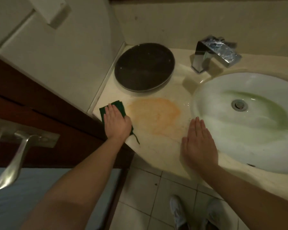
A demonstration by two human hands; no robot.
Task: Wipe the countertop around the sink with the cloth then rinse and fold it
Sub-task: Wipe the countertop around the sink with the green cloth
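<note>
While you stand at the vanity, the items read as follows, with the orange stain [155,117] as the centre of the dial.

1. Countertop [156,151]: pale stone with a curved front edge. The stain is spread across it between your two hands.
2. Cloth [117,104]: dark green, lying flat on the countertop at 9 o'clock, at the left end of the counter and just beside the stain's edge. A loose thread trails off its near corner.
3. Left hand [117,123]: laid palm-down on the cloth with the fingers straight and together. It presses the cloth and does not clutch it.
4. Right hand [199,143]: at 4 o'clock, palm-down on bare countertop with the fingers straight. It holds nothing, and its fingertips are near the basin rim.
5. Sink [223,90]: a white oval bowl at 3 o'clock with a greenish film inside and a metal drain [239,105].
6. Faucet [213,53]: chrome and square-bodied, at 1 o'clock.
7. Round dark plate [144,66]: at 12 o'clock, in the back corner.
8. Small pale block [189,80]: between the plate and the sink, possibly soap; the view is too blurred to tell.
9. Door handle [15,156]: a metal lever at far 8 o'clock.
10. Shoes [178,213]: light-coloured, on the tiled floor [148,193] at 6 o'clock.
</note>
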